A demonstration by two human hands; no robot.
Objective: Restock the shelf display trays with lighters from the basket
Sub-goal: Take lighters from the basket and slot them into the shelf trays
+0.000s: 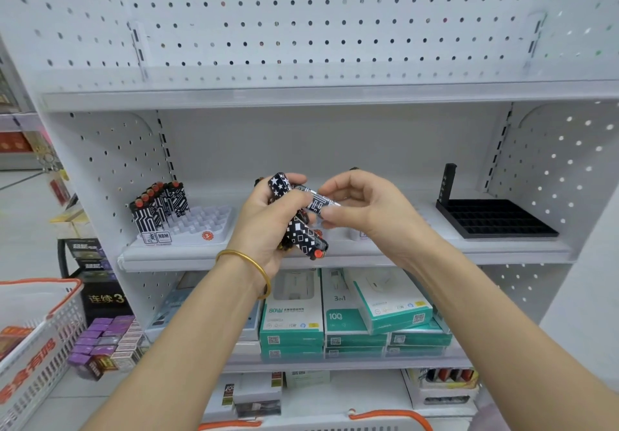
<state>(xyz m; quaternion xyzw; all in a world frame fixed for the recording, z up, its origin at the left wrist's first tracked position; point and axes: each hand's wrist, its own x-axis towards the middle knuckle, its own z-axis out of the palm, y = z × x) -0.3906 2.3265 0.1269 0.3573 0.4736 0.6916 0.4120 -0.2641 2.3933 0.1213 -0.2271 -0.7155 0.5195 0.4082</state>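
Observation:
My left hand (268, 226) grips a bunch of black-and-white patterned lighters (301, 234) with red caps, in front of the middle shelf. My right hand (361, 207) pinches one lighter (316, 201) at the top of that bunch. A white display tray (201, 224) on the shelf's left holds several patterned lighters (160, 204) at its left end; its other slots show no lighters. A black display tray (495, 217) sits at the right with one black lighter (448, 182) standing at its back corner. Another white tray (356, 234) is mostly hidden behind my hands.
A white basket with orange trim (37, 340) stands at the lower left; another orange-rimmed basket edge (385, 419) shows at the bottom. Boxed chargers (351, 316) fill the shelf below. Purple boxes (104, 340) are stacked at the left. The top shelf (301, 95) is bare.

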